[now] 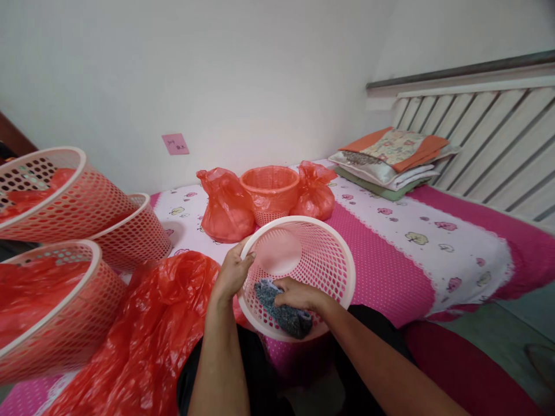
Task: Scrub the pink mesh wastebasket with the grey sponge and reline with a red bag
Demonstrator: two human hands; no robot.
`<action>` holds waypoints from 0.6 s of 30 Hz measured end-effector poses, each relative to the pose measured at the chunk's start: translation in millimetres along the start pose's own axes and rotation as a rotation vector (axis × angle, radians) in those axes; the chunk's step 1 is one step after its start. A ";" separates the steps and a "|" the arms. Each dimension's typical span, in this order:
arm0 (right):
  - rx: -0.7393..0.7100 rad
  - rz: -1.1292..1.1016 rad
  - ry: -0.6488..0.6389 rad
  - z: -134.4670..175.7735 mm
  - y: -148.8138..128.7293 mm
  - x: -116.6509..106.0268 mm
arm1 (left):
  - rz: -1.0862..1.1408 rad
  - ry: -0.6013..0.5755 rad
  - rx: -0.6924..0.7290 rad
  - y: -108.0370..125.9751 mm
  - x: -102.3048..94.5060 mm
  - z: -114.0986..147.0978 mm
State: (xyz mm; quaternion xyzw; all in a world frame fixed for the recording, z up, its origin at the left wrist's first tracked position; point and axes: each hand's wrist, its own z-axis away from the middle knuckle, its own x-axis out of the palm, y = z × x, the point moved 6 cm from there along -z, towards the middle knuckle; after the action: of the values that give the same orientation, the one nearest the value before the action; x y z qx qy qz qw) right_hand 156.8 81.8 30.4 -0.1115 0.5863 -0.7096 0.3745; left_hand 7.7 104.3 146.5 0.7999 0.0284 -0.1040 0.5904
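A pale pink plastic basket with perforated walls is tilted so that its mouth faces me. My left hand is closed on its left rim, thumb over the edge. Inside the basket, my right hand grips a dark grey-blue speckled cloth against the lower inner wall. Part of the cloth is hidden under my fingers.
Pink baskets with red bags inside stand on the left. A loose red plastic bag lies beside them. Behind are a tied red bag, a bag-lined basket and another tied bag. Folded bedding sits back right.
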 end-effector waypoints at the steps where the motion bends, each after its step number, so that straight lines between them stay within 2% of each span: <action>1: -0.011 -0.016 -0.012 2.6 -2.4 0.9 | 0.003 0.001 -0.002 1.1 0.2 0.2; 7: -0.065 -0.073 -0.071 17.5 -16.1 5.7 | 0.010 0.011 -0.006 2.9 0.0 0.2; 13: -0.037 -0.108 -0.111 35.0 -24.6 13.5 | 0.018 0.017 0.004 0.8 -1.4 -0.3; 18: -0.100 -0.015 -0.134 54.0 -33.5 15.6 | 0.006 0.020 -0.005 2.5 -1.5 0.4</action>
State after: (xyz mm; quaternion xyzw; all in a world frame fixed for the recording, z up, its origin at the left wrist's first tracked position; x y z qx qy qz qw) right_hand 164.8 32.1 72.3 -0.1814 0.5937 -0.6734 0.4015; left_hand 6.6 103.3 149.0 0.7996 0.0323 -0.0940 0.5923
